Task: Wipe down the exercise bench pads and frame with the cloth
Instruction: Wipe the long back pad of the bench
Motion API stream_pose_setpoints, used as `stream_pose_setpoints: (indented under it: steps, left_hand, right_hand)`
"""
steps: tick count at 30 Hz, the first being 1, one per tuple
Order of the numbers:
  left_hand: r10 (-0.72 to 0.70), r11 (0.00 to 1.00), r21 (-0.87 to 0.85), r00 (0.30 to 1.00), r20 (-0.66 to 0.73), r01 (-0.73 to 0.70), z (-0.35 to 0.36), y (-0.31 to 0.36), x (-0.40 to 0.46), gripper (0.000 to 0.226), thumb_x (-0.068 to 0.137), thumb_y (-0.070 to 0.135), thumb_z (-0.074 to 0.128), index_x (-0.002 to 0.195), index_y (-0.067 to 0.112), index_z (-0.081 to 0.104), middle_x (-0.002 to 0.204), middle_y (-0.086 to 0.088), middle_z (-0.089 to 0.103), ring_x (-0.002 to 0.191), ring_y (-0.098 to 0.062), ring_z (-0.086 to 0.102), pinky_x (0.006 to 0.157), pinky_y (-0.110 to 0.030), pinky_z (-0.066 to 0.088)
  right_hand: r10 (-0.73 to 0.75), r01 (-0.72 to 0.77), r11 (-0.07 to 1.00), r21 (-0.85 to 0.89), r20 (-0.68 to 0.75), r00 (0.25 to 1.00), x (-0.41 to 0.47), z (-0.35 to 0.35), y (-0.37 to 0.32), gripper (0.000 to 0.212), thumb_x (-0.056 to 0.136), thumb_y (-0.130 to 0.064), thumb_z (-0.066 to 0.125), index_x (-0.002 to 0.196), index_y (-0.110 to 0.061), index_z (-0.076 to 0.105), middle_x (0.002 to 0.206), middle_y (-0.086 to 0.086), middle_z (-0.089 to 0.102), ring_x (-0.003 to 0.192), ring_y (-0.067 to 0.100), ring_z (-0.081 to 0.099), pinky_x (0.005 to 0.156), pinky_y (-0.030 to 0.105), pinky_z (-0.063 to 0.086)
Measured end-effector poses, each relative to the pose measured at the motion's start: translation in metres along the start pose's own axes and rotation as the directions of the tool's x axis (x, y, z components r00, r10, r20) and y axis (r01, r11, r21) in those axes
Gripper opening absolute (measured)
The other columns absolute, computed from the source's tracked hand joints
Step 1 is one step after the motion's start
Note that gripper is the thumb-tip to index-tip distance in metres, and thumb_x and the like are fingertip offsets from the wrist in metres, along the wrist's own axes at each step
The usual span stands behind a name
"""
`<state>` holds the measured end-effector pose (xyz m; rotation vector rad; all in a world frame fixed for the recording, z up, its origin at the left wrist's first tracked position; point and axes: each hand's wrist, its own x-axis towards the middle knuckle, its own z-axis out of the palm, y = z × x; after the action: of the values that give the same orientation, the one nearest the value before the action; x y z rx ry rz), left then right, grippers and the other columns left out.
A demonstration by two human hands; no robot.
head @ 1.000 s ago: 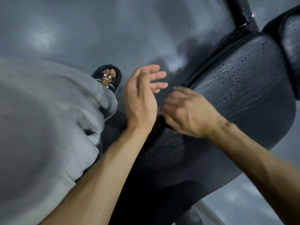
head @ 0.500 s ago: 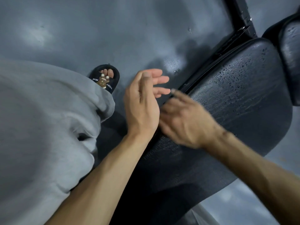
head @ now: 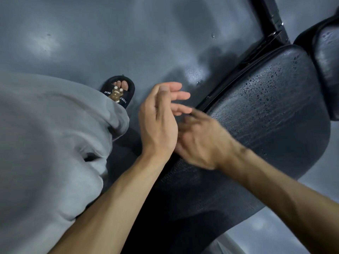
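A black bench pad (head: 266, 114), beaded with water droplets, stands over a glossy grey floor (head: 110, 33). Left hand (head: 157, 118) hovers empty, fingers straight; blurred right hand (head: 200, 142) rests on the pad, grip unclear.

The right hand (head: 203, 142) is smeared by motion blur, so how its fingers lie, and whether they hold anything, cannot be told. It covers part of the black textured padded tabletop (head: 271, 114) along the near left edge. The second black pad (head: 328, 57) is cut off by the right edge, and the black metal frame post (head: 271, 17) by the top edge. The loose grey trouser leg (head: 51, 143) hides most of the black open-toed slipper (head: 126, 97); its small white lettering is only partly legible
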<state>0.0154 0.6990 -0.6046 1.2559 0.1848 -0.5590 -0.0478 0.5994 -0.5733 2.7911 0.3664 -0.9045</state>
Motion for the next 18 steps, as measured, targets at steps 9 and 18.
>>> stream_pose_setpoints:
  steps: [9,18]
  left_hand:
    - [0.027,0.999,0.026,1.000,-0.008,-0.027,0.000,0.000,0.000,0.034,0.100,0.027,0.033,0.096,0.019,0.066,0.088,-0.005,0.077,0.066,-0.026,0.073,0.068,-0.037,0.052]
    - [0.050,0.998,0.045,0.998,-0.042,-0.048,0.000,-0.002,0.003,0.033,0.101,0.023,0.034,0.096,0.018,0.066,0.087,-0.003,0.077,0.072,-0.024,0.074,0.069,-0.032,0.051]
  right_hand:
    - [0.420,-0.395,0.903,-0.171,0.150,0.895,0.036,-0.034,0.074,0.059,0.104,-0.042,0.022,0.117,-0.010,0.070,0.125,0.017,0.068,0.123,0.032,0.060,0.119,0.044,0.028]
    - [0.326,-0.280,0.936,-0.212,0.232,0.916,0.032,-0.039,0.095,0.046,0.108,-0.029,0.026,0.125,-0.010,0.063,0.132,0.016,0.064,0.126,0.034,0.059,0.119,0.049,0.030]
